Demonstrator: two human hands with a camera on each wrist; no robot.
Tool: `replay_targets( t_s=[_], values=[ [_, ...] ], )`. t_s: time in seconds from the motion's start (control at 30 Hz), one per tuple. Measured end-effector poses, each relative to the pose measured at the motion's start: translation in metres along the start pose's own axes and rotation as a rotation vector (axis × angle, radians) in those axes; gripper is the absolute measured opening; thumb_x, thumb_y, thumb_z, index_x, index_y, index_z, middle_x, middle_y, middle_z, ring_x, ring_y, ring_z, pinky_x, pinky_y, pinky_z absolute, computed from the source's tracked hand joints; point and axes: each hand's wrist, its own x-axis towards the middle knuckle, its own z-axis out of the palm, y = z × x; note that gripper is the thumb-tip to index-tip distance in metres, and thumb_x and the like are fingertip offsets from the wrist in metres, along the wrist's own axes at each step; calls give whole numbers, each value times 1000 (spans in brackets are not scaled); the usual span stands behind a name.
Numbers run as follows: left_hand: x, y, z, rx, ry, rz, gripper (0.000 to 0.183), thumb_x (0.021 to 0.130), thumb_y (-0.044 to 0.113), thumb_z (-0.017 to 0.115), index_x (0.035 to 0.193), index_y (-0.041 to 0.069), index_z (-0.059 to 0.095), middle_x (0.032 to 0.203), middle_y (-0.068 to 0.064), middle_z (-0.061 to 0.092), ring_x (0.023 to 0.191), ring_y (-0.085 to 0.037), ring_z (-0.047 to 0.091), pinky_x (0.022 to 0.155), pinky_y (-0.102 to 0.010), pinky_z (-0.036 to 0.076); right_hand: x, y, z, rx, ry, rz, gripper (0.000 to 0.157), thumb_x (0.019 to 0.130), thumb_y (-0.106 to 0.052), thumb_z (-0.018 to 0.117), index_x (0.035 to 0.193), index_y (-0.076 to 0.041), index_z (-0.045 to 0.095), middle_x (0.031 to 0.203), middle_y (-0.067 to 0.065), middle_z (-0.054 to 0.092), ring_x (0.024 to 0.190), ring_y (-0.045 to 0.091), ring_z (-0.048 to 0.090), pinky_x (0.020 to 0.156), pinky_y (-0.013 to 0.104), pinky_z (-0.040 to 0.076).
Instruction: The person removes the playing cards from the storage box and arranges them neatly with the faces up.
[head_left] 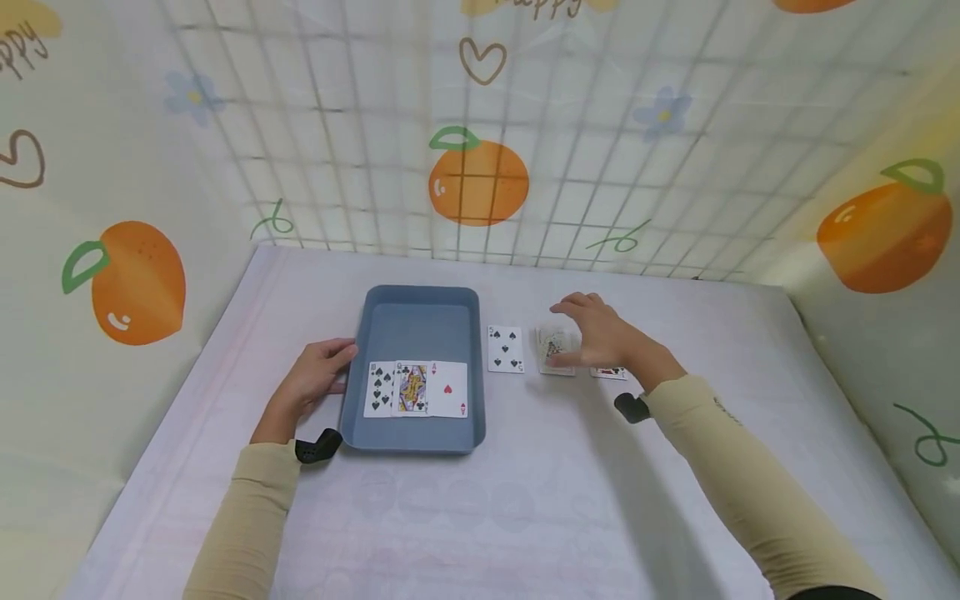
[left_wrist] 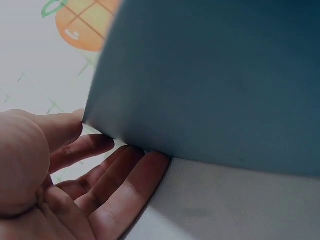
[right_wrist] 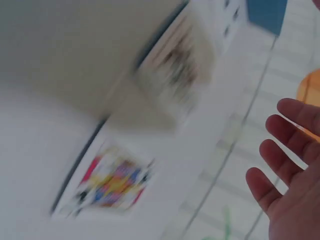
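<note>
My left hand [head_left: 321, 370] holds the left side of a blue rectangular tray [head_left: 417, 436], thumb at the rim and fingertips [left_wrist: 156, 159] along its lower edge. Three overlapping playing cards lie face up in the tray: a spade card [head_left: 377, 390], a queen of clubs [head_left: 412, 388] and an ace of hearts [head_left: 453, 392]. Fingers spread and holding nothing, my right hand [head_left: 600, 335] hovers over a stack of cards [head_left: 556, 348]. A five of spades [head_left: 506, 349] lies between tray and stack. Beyond the stack, a face card [right_wrist: 116, 181] lies partly hidden by the hand in the head view.
A white cloth covers the table [head_left: 480, 517]. Behind it stands a wire grid [head_left: 570, 150] draped with a pale sheet printed with oranges, and more of that printed sheet hangs at both sides. The black wrist cameras [head_left: 318, 447] sit beneath the sleeves' cuffs.
</note>
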Motion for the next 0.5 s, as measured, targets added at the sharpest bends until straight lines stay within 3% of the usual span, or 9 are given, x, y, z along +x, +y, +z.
replay_targets(
  t_s=[0.33,0.5],
  values=[
    [0,1,0,-18,-6,2,48,106,23,50,147,0,43,147,-21,46,129,-35,50,85,-39,59,17,-68,2,-46,40,-173,89,75,-53,77,140,0,49,140,17,49,127,35,42,106,56,39],
    [0,1,-1,-18,-6,14,48,106,23,50,147,-1,43,146,-21,47,128,-36,51,84,-39,59,25,-95,8,-79,41,-231,86,74,-49,79,140,-1,51,138,15,51,124,33,45,102,54,43]
  ],
)
